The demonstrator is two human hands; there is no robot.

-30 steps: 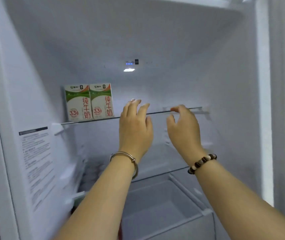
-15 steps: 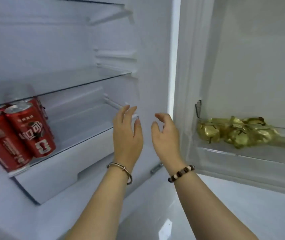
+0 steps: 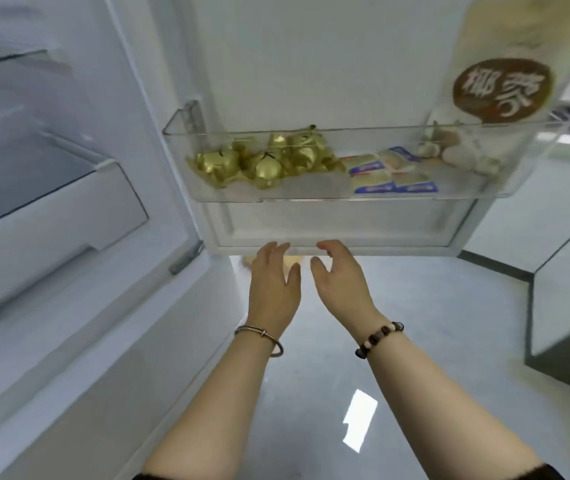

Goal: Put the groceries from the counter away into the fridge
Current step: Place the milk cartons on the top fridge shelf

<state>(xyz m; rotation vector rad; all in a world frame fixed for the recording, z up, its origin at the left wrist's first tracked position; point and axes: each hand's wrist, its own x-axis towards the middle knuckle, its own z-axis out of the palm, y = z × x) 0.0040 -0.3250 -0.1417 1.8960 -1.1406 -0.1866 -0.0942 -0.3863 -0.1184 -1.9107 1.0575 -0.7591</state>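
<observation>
The fridge stands open, its white body [image 3: 79, 306] at left and its door [image 3: 311, 64] swung out ahead. A clear door bin [image 3: 380, 131] holds gold-foil sweets [image 3: 259, 164], blue-and-white packets [image 3: 387, 178] and a tall cream carton with a brown label [image 3: 494, 88]. My left hand [image 3: 273, 285] and my right hand [image 3: 340, 278] hang side by side just below the door's bottom edge. Both are empty, with fingers loosely spread.
Inside the fridge a glass shelf [image 3: 16, 57] sits above a white drawer [image 3: 51, 233]. A grey cabinet or counter [image 3: 567, 289] stands at right. The glossy pale floor [image 3: 415, 341] stretches below the hands. Something yellowish [image 3: 292, 261] lies on the floor past my fingers, partly hidden.
My view has swung from the upper shelf with milk cartons down and right to the door bin and floor. Both hands came down with it, still empty.
</observation>
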